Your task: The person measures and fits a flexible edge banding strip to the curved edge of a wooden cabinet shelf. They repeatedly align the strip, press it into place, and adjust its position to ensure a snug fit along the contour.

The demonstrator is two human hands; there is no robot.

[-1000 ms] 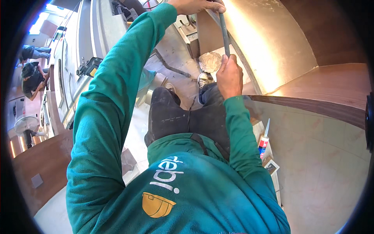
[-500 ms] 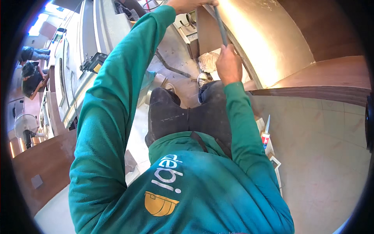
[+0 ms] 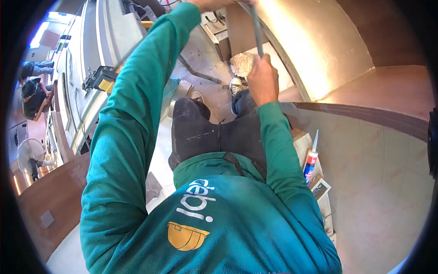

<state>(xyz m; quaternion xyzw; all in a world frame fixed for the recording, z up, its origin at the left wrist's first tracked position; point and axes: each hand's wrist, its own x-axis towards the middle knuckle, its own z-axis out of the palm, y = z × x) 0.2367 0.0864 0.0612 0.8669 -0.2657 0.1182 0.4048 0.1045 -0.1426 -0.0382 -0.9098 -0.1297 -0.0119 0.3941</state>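
A long grey strip (image 3: 257, 36) runs beside the lit edge of a wooden panel (image 3: 315, 41). My left hand (image 3: 228, 2), partly cut off by the top of the view, grips the strip's upper end. Lower down, my right hand (image 3: 263, 77) is closed around the same strip, thumb on top. Behind the right hand lies a pale crumpled cloth or paper (image 3: 241, 64) on a light board. A sealant cartridge with a long nozzle (image 3: 311, 162) stands on boards beside my right forearm.
At left are a long pale workbench (image 3: 102, 36), a black-and-yellow tool (image 3: 98, 80), two people (image 3: 34, 100) in the background and a fan (image 3: 29, 157). A dark bent bar (image 3: 200, 73) lies on the floor. A wooden ledge (image 3: 365, 91) spans the right.
Both hands have shifted slightly up and left with the strip since a second ago; my left hand is now more cropped by the top edge. The right hand dipped slightly after rising.
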